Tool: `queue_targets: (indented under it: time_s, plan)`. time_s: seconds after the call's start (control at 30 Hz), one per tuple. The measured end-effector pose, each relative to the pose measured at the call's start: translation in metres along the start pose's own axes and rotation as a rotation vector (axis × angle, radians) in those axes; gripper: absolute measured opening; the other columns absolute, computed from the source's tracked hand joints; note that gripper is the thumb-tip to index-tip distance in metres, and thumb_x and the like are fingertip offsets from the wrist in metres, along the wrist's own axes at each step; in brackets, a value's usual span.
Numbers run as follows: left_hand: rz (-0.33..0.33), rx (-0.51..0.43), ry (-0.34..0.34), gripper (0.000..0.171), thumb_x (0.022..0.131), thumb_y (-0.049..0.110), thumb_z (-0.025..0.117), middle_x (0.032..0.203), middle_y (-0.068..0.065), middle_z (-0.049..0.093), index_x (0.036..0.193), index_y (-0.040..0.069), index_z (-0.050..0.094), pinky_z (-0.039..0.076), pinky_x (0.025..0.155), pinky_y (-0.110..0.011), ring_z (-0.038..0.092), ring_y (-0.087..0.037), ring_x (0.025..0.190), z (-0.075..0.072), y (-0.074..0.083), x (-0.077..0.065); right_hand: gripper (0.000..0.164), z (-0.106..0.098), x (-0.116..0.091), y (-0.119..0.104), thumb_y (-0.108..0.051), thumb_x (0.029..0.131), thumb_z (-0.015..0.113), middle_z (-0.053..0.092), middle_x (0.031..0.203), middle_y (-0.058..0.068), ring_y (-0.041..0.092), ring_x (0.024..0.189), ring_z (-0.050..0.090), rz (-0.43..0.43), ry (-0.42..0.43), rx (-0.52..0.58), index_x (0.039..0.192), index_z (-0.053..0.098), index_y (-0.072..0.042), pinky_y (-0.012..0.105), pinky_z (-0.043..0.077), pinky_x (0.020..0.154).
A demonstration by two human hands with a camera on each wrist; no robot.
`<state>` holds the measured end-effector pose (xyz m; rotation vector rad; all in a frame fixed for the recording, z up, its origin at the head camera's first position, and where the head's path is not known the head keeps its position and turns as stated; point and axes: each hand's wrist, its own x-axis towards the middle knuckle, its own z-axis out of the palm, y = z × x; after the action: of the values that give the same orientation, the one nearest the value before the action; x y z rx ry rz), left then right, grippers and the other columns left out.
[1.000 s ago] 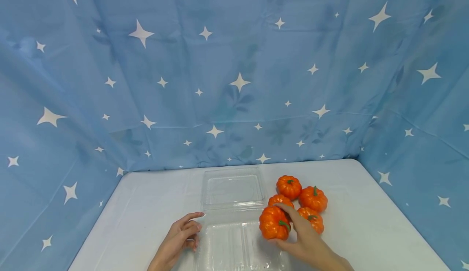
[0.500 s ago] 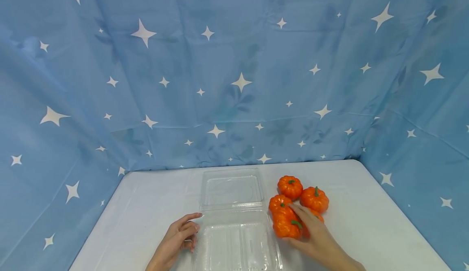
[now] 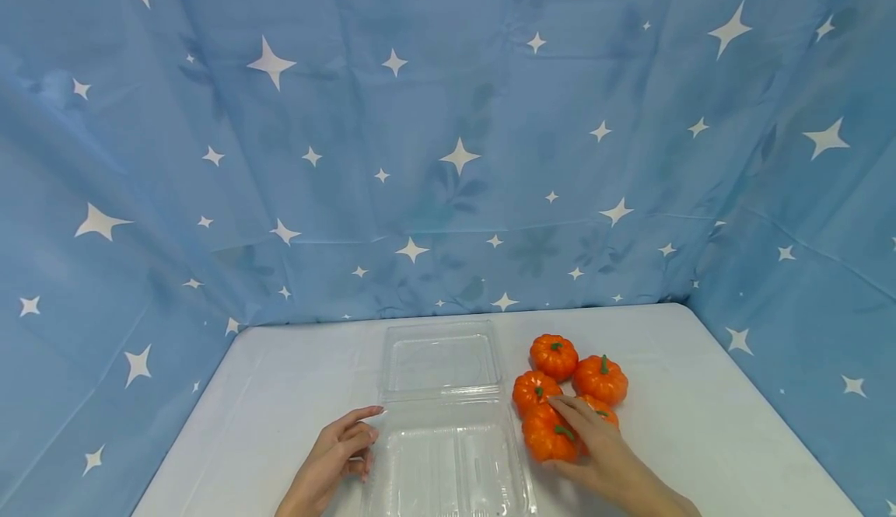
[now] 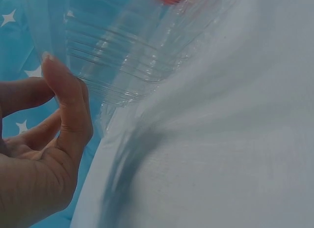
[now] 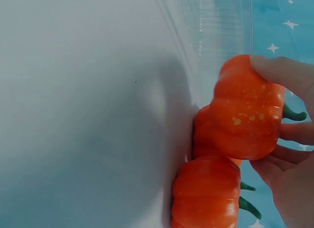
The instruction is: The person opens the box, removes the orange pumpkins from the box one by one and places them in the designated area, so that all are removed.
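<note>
My right hand (image 3: 607,453) grips an orange toy pumpkin (image 3: 548,433) with a green stem, the thumb on its near side and the fingers over its far side. The right wrist view shows this pumpkin (image 5: 248,110) in front of other pumpkins (image 5: 206,193). Just left of it lies a clear plastic clamshell box, its tray (image 3: 448,462) near me and its lid (image 3: 442,358) folded back flat. At the tray's left edge, my left hand (image 3: 336,455) has loosely bent fingers, with fingertips right at the rim; the left wrist view shows a fingertip (image 4: 56,71) against the clear plastic.
Several more orange pumpkins (image 3: 600,379) stand close together beyond and beside my right hand. Everything is on a white-covered table (image 3: 707,424). A blue curtain (image 3: 448,190) with white stars hangs behind the table and along both sides.
My right hand has carried the pumpkin from over the tray's right side rightward to beside the other pumpkins, settling there over the last half second. My left hand stays at the tray's left rim.
</note>
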<state>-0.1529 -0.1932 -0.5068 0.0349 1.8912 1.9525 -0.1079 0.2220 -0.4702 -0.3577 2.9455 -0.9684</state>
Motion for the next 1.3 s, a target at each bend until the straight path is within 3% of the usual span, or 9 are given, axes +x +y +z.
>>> queue_targets:
  time_s: [0.17,0.4,0.63,1.03,1.3]
  plan:
    - [0.003,-0.001,0.002,0.062,0.101,0.013,0.06,0.086,0.0,0.06,0.155,-0.005,0.035,0.052,0.055,-0.025,0.055,-0.01,0.063,-0.001,-0.001,0.0,0.081,0.003,0.0,0.0,-0.042,0.078,0.088,0.053,0.145,0.013,0.038,0.127,0.055,-0.023,-0.064,-0.017,0.146,0.056,-0.009,0.056,0.057,0.094]
    - [0.004,0.004,0.005,0.062,0.102,0.013,0.06,0.086,0.0,0.059,0.155,-0.005,0.034,0.052,0.056,-0.025,0.056,-0.01,0.063,-0.004,-0.001,-0.001,0.089,0.008,0.001,-0.001,-0.039,0.074,0.092,0.054,0.145,0.01,0.031,0.127,0.056,0.142,-0.145,0.007,0.146,0.048,-0.01,0.059,0.051,0.103]
    - [0.0,-0.002,0.015,0.062,0.102,0.015,0.061,0.086,0.0,0.06,0.155,-0.004,0.035,0.052,0.055,-0.024,0.056,-0.01,0.063,-0.003,-0.002,-0.001,0.077,0.01,-0.001,0.0,-0.039,0.079,0.088,0.053,0.144,0.013,0.034,0.128,0.055,0.005,-0.124,-0.104,0.141,0.056,-0.006,0.057,0.052,0.101]
    - [0.018,0.02,0.017,0.062,0.102,0.015,0.061,0.086,0.0,0.059,0.154,-0.007,0.037,0.051,0.054,-0.022,0.056,-0.008,0.062,-0.002,-0.002,0.0,0.071,0.015,-0.002,0.005,-0.041,0.081,0.085,0.055,0.142,0.012,0.031,0.124,0.057,-0.12,-0.057,-0.235,0.138,0.061,-0.006,0.051,0.056,0.096]
    - [0.017,0.068,0.074,0.06,0.103,0.02,0.062,0.088,-0.001,0.061,0.153,-0.005,0.041,0.051,0.054,-0.024,0.056,-0.01,0.063,-0.001,-0.004,0.001,0.076,0.013,-0.001,0.007,-0.054,0.084,0.078,0.054,0.142,0.01,0.028,0.123,0.058,-0.155,-0.023,-0.226,0.142,0.058,-0.009,0.047,0.058,0.094]
